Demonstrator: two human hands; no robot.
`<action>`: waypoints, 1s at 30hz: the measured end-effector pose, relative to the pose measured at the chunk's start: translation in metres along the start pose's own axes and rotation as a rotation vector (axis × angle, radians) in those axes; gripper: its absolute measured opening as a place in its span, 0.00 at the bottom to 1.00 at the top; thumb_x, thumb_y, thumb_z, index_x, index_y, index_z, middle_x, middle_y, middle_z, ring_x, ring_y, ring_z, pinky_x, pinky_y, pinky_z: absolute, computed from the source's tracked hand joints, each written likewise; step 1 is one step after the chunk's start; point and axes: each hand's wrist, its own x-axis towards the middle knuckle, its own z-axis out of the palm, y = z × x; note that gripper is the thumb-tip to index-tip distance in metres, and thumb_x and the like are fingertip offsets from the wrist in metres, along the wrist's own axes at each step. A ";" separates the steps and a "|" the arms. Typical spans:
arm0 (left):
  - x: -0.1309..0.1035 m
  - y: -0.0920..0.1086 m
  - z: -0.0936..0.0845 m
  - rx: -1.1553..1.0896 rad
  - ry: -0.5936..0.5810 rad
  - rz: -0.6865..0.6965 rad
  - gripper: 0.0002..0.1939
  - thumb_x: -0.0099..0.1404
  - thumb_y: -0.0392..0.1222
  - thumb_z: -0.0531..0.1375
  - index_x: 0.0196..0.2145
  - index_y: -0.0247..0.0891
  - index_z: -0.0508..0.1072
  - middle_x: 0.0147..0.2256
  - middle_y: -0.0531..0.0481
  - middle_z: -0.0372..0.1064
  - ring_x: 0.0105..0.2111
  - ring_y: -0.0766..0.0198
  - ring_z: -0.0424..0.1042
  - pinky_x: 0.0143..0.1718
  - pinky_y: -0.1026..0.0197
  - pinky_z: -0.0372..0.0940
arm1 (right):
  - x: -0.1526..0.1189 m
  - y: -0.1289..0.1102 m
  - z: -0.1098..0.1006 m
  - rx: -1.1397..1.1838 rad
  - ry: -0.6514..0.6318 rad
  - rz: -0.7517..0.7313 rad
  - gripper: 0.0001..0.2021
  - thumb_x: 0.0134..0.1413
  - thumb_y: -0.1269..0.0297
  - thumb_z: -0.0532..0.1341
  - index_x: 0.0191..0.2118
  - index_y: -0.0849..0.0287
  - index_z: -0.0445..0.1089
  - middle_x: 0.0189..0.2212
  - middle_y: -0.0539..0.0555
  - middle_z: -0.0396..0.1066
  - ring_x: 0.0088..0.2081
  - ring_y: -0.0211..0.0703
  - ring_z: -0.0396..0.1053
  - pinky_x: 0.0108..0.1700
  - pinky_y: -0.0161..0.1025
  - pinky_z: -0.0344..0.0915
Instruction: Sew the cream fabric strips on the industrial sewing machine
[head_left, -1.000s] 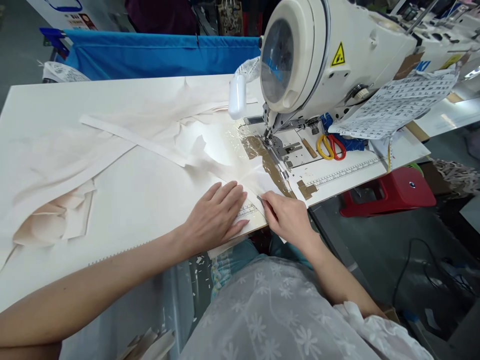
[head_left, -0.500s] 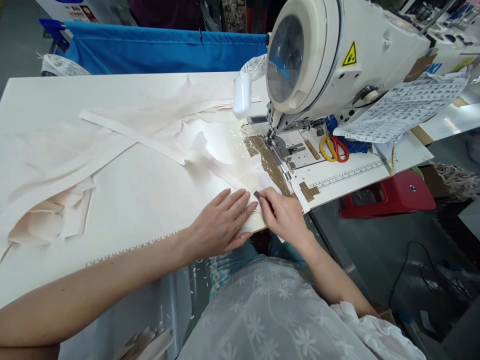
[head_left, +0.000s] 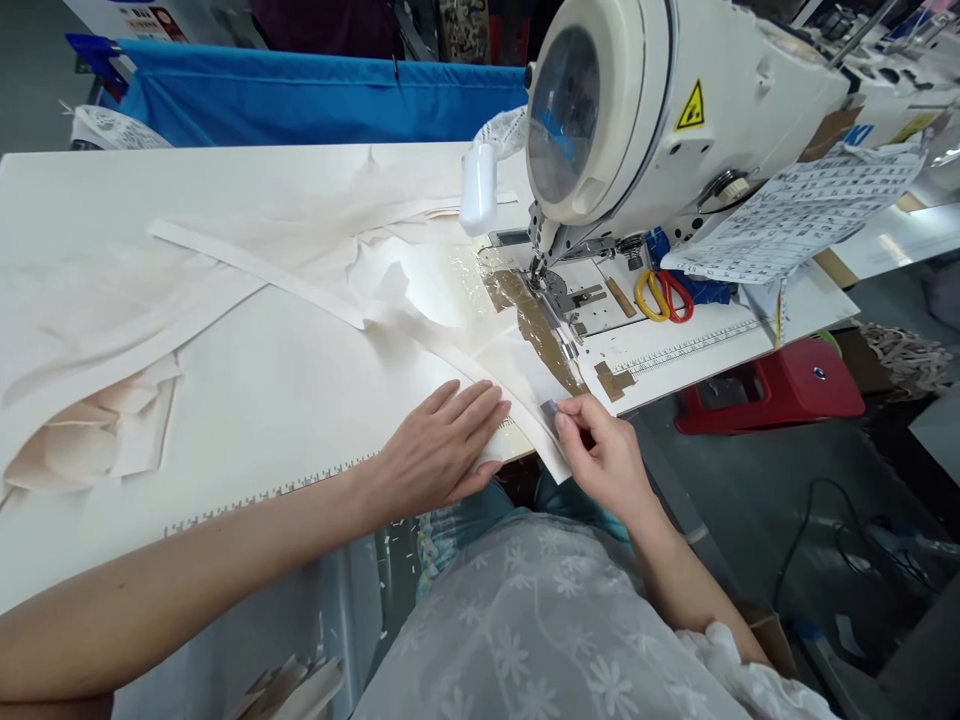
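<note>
Cream fabric [head_left: 285, 275] spreads over the white table, and one narrow folded strip [head_left: 517, 400] runs to the front edge, its end hanging past it. My left hand [head_left: 450, 440] lies flat with fingers stretched, pressing on the fabric beside that strip. Just right of the strip's end, my right hand [head_left: 600, 450] pinches a small flat grey metal piece [head_left: 550, 412] between thumb and forefinger. The piece rests against the strip's edge; its exact kind is unclear. My other right fingers are curled in.
A sewing machine [head_left: 622, 110] stands at the back right. Scissors with yellow and red handles [head_left: 665, 296] lie by its bed. A printed sheet [head_left: 802, 215] hangs from the machine. Blue cloth [head_left: 315, 95] stretches behind the table; a red stool [head_left: 780, 390] stands right.
My right hand has moved right and slightly down along the strip with the grey metal piece, and more of the strip's end shows. My left hand stays in place.
</note>
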 end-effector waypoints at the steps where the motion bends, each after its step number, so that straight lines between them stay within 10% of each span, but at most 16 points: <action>1: 0.000 0.000 0.001 -0.014 -0.002 0.005 0.26 0.74 0.46 0.48 0.60 0.22 0.64 0.59 0.31 0.63 0.61 0.45 0.61 0.60 0.46 0.57 | 0.000 0.000 0.001 0.013 0.020 0.005 0.08 0.66 0.63 0.52 0.37 0.56 0.66 0.20 0.44 0.65 0.19 0.34 0.60 0.25 0.32 0.54; 21: -0.001 0.005 0.003 0.026 0.025 0.039 0.24 0.75 0.48 0.49 0.61 0.31 0.64 0.59 0.33 0.64 0.60 0.43 0.62 0.57 0.43 0.59 | 0.009 -0.007 0.016 -0.348 -0.063 -0.157 0.10 0.66 0.67 0.51 0.39 0.58 0.70 0.26 0.51 0.75 0.26 0.40 0.70 0.28 0.35 0.50; 30: 0.000 -0.001 -0.005 0.071 0.008 -0.023 0.25 0.74 0.50 0.51 0.59 0.28 0.66 0.56 0.32 0.66 0.58 0.43 0.63 0.56 0.43 0.60 | -0.018 0.001 -0.006 0.021 0.145 -0.001 0.07 0.66 0.63 0.54 0.40 0.56 0.67 0.19 0.44 0.66 0.19 0.35 0.61 0.24 0.33 0.57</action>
